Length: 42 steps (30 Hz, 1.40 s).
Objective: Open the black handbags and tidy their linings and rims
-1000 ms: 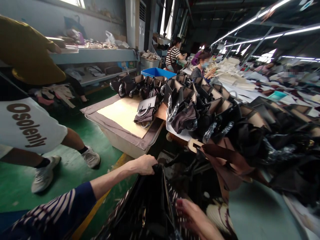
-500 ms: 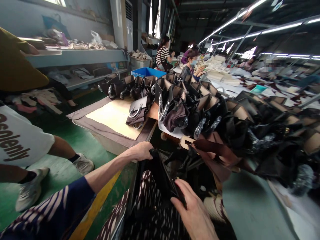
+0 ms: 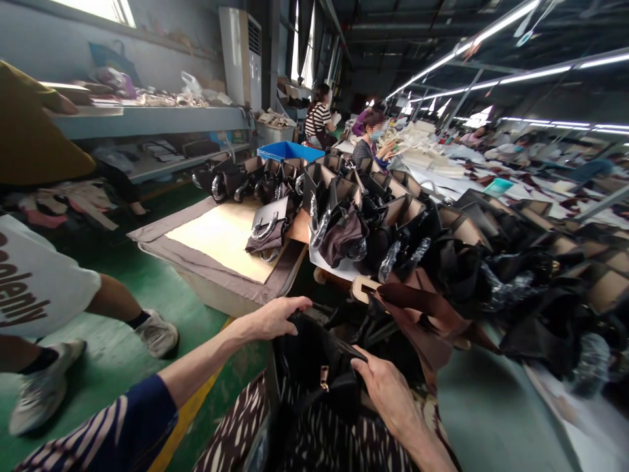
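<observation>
A black bag lies on my lap over the patterned cloth, its mouth spread and a gold-coloured zip pull showing inside. My left hand is at the bag's far left corner, thumb and fingers around its edge. On the right side, my right hand pinches the rim between thumb and fingers. The lower part of the bag merges with dark material, so its outline there is hard to make out.
Rows of black bags with wrapped handles fill the table ahead and right. One bag sits on a cloth-covered bin. A brown strap piece hangs nearby. A person stands at left; others sit further back.
The bag's mouth has been turned up and opened wider, bringing the zip pull into view. My left hand has moved slightly down, its thumb now lifted; my right hand has shifted right along the rim.
</observation>
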Each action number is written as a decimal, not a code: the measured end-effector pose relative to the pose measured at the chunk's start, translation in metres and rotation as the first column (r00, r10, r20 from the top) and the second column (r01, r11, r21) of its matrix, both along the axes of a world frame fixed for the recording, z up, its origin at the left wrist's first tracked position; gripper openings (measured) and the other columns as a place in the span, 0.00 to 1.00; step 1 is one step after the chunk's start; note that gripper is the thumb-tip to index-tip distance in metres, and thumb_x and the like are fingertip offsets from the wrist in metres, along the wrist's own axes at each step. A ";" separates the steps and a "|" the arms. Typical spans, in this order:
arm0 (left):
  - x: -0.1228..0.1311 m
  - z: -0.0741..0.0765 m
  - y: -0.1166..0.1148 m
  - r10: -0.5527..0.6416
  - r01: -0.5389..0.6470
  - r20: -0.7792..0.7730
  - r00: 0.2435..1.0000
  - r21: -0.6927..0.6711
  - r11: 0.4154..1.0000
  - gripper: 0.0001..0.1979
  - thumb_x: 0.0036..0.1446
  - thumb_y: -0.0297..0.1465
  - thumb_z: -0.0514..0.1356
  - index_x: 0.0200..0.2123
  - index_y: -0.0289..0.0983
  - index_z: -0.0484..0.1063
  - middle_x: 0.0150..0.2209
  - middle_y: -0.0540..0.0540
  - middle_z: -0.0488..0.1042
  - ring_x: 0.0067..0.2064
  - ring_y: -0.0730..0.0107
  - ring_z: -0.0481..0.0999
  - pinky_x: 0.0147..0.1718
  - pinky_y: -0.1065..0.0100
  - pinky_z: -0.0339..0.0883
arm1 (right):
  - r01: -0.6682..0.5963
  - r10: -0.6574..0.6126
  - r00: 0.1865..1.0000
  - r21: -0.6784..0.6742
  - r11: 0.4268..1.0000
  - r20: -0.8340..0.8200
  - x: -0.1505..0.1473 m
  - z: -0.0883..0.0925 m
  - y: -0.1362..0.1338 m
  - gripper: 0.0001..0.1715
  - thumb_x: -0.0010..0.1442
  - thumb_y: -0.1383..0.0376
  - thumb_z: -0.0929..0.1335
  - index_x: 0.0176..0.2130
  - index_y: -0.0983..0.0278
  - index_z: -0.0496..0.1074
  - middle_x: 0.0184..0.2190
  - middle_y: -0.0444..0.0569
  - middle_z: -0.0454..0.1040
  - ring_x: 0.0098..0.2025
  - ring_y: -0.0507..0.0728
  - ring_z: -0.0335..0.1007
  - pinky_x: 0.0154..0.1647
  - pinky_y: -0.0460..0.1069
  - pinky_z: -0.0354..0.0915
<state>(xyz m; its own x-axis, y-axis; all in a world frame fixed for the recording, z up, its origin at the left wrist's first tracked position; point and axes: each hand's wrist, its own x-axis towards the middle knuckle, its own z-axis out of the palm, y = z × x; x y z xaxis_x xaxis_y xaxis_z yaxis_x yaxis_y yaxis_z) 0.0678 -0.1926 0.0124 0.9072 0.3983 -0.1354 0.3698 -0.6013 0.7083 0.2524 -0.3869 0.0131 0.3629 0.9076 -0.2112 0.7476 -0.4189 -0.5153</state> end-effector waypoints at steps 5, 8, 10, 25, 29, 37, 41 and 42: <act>0.006 0.014 0.000 -0.187 0.193 -0.050 0.981 0.174 0.966 0.22 0.42 0.21 0.55 0.43 0.39 0.63 0.40 0.49 0.69 0.41 0.66 0.69 0.36 0.72 0.61 | -0.070 0.070 0.997 -0.009 0.997 0.018 0.011 0.004 -0.002 0.24 0.60 0.59 0.56 0.50 0.64 0.68 0.48 0.51 0.71 0.50 0.59 0.66 0.50 0.49 0.61; 0.006 0.010 0.000 -0.156 0.165 -0.055 0.986 0.244 0.956 0.17 0.44 0.22 0.56 0.40 0.38 0.64 0.37 0.49 0.70 0.39 0.66 0.70 0.34 0.72 0.60 | -0.067 0.067 0.997 -0.002 0.998 0.040 0.012 0.001 -0.006 0.25 0.60 0.58 0.55 0.50 0.65 0.68 0.48 0.51 0.70 0.51 0.58 0.65 0.51 0.49 0.61; 0.008 0.005 0.000 -0.154 0.165 -0.064 0.986 0.284 0.944 0.13 0.46 0.25 0.57 0.37 0.38 0.67 0.38 0.48 0.70 0.39 0.66 0.70 0.34 0.72 0.60 | -0.075 0.075 0.996 0.000 0.997 0.044 0.010 -0.002 -0.007 0.25 0.60 0.58 0.55 0.50 0.66 0.68 0.48 0.51 0.70 0.51 0.58 0.65 0.52 0.49 0.61; 0.021 -0.022 0.004 0.007 -0.014 0.038 0.999 0.193 0.981 0.08 0.47 0.28 0.56 0.18 0.34 0.63 0.23 0.52 0.64 0.25 0.77 0.62 0.24 0.75 0.51 | -0.047 0.044 0.998 0.086 0.995 0.042 0.003 0.009 -0.006 0.20 0.60 0.59 0.58 0.48 0.61 0.69 0.46 0.47 0.72 0.48 0.55 0.67 0.50 0.48 0.61; 0.019 -0.022 0.001 0.009 -0.021 0.076 0.997 0.160 0.987 0.08 0.46 0.25 0.55 0.18 0.34 0.60 0.23 0.53 0.62 0.25 0.78 0.61 0.24 0.75 0.51 | -0.064 0.043 0.988 0.143 0.988 0.146 0.002 0.013 0.001 0.16 0.58 0.61 0.60 0.44 0.59 0.70 0.45 0.46 0.70 0.46 0.54 0.66 0.47 0.47 0.62; 0.023 -0.018 -0.005 -0.019 0.006 0.096 0.995 0.129 0.992 0.09 0.45 0.24 0.55 0.17 0.34 0.59 0.24 0.53 0.63 0.26 0.78 0.61 0.26 0.76 0.52 | -0.154 0.126 0.965 0.108 0.982 0.228 -0.006 0.012 0.020 0.09 0.57 0.66 0.62 0.29 0.60 0.71 0.31 0.43 0.69 0.36 0.52 0.65 0.36 0.45 0.59; 0.024 -0.020 -0.005 0.001 -0.011 0.096 0.995 0.102 0.995 0.09 0.45 0.24 0.56 0.16 0.33 0.60 0.24 0.53 0.64 0.25 0.79 0.61 0.25 0.76 0.51 | -0.073 0.061 0.994 0.126 0.989 0.094 -0.008 0.011 0.022 0.12 0.58 0.65 0.61 0.26 0.62 0.69 0.29 0.42 0.67 0.30 0.49 0.65 0.33 0.43 0.58; 0.024 -0.021 -0.005 0.017 -0.026 0.093 0.996 0.096 0.995 0.09 0.44 0.24 0.56 0.16 0.33 0.60 0.24 0.53 0.64 0.25 0.79 0.61 0.24 0.76 0.51 | -0.061 0.051 0.995 0.124 0.990 0.082 -0.008 0.012 0.022 0.12 0.58 0.65 0.62 0.25 0.62 0.69 0.28 0.42 0.66 0.30 0.49 0.65 0.33 0.43 0.57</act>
